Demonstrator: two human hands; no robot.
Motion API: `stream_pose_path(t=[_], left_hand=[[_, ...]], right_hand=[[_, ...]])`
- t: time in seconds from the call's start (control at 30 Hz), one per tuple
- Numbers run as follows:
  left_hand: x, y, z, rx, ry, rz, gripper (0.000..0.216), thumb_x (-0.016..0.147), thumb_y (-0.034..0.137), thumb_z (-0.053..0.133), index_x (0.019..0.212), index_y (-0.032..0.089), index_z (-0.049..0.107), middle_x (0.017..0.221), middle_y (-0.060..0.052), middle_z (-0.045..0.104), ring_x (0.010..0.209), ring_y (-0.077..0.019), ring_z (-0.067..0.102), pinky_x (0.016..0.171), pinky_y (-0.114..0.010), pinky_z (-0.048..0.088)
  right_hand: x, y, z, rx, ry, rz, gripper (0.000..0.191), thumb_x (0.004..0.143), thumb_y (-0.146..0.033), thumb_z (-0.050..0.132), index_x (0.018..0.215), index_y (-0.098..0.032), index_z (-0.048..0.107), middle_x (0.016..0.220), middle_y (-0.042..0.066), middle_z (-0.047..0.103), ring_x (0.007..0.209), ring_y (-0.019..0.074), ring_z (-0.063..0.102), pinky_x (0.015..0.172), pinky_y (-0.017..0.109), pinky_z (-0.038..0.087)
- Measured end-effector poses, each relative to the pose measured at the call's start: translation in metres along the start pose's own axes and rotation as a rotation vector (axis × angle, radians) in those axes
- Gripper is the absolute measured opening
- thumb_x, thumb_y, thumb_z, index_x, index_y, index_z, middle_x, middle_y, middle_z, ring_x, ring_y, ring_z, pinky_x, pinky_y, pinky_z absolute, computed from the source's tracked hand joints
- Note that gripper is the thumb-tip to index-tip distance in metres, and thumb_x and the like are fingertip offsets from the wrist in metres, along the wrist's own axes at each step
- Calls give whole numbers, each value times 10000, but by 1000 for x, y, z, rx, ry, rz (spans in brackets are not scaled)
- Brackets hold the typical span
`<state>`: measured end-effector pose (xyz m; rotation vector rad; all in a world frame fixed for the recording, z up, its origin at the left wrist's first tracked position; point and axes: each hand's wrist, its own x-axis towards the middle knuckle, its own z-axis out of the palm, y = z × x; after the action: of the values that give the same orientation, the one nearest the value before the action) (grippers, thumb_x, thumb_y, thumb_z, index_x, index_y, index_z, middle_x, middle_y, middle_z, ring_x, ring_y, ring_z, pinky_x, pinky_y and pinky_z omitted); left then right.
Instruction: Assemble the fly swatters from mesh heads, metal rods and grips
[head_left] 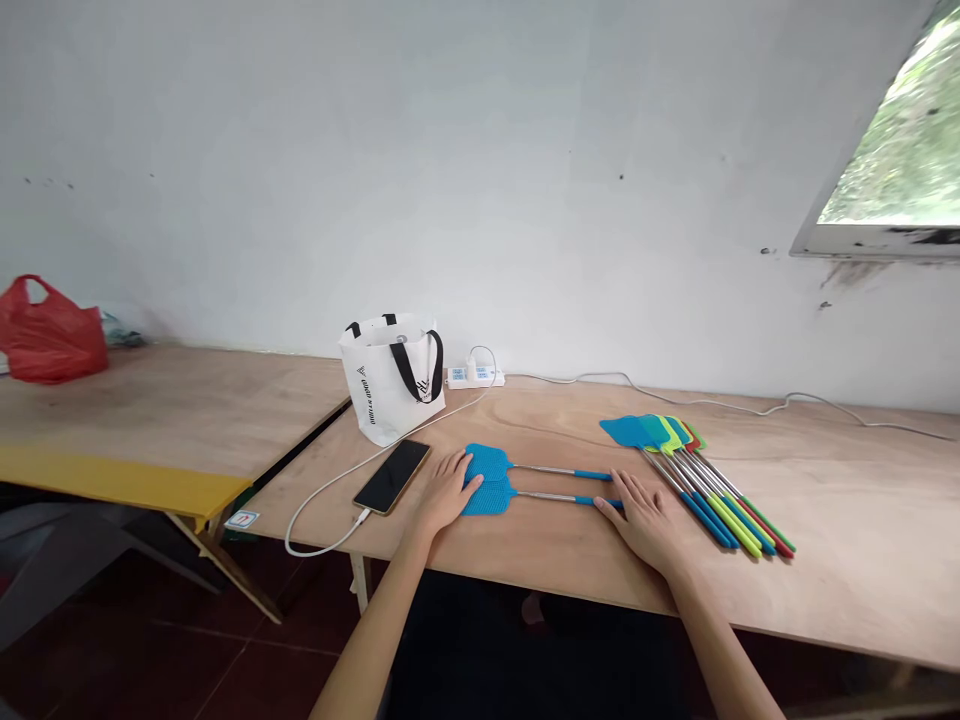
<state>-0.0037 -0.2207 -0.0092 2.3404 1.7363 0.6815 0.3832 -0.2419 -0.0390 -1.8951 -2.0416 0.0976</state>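
Two blue fly swatters lie side by side on the wooden table, heads to the left and handles to the right. The farther fly swatter point(489, 461) slightly overlaps the nearer fly swatter point(487, 498) at the head. My left hand point(447, 490) rests with fingers stretched out on the left edge of both heads. Flat over the handle ends lies my right hand point(640, 513), fingers extended, covering the tips. To its right is a fanned row of several fly swatters point(697, 490) in blue, yellow-green, red and green.
A black phone point(393, 476) on a white charging cable lies left of my left hand. Behind it stand a white tote bag point(390, 385) and a power strip point(475, 377) against the wall. A red plastic bag point(52, 335) sits on the neighbouring table point(187, 400).
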Motion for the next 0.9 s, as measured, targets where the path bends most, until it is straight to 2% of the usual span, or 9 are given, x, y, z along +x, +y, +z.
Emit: stream_pose_path(t=[0.2,0.33,0.53,0.67,0.77,0.9], left_hand=[[0,-1,0,-24,19,17,578,1021,540,375,1470,185,459,1556,-150,445,1451,-307,382,1198,-487,280],[1,-2,1,-27,15,8,588,1019,541,376,1466,170,464,1555,-161,443,1452,-314,381,1199,-484,276],[1,-5,4,-46,38,22,580,1019,553,368,1463,192,461,1552,-147,453,1451,-304,386,1200,-484,271],[1,-4,5,-84,35,-31,657,1000,569,396,1506,150,387,1589,-184,383,1477,-326,342,1201,-485,267],[1,-2,4,-141,50,-74,709,986,590,409,1520,126,363,1603,-203,343,1484,-343,325,1188,-484,297],[2,0,0,-220,88,-56,640,970,569,460,1460,158,467,1540,-179,451,1431,-331,412,1173,-474,334]], right_hand=[[1,0,0,4,-1,-9,778,964,-682,257,1572,-200,314,1629,105,336,1534,285,220,1230,605,120],[0,1,-1,11,-18,-9,779,964,-679,263,1578,-201,301,1631,101,329,1535,286,216,1229,608,117],[2,6,6,39,22,5,795,958,-691,247,1569,-187,311,1630,115,329,1530,288,228,1235,590,123],[6,12,10,53,62,125,762,988,-596,151,1495,-101,429,1598,170,374,1526,291,245,1226,530,212],[7,13,8,61,44,117,712,986,-581,194,1433,-128,512,1568,167,425,1515,298,274,1214,549,228],[7,7,-3,130,45,86,672,975,-618,260,1406,-186,542,1542,133,472,1488,310,333,1203,606,218]])
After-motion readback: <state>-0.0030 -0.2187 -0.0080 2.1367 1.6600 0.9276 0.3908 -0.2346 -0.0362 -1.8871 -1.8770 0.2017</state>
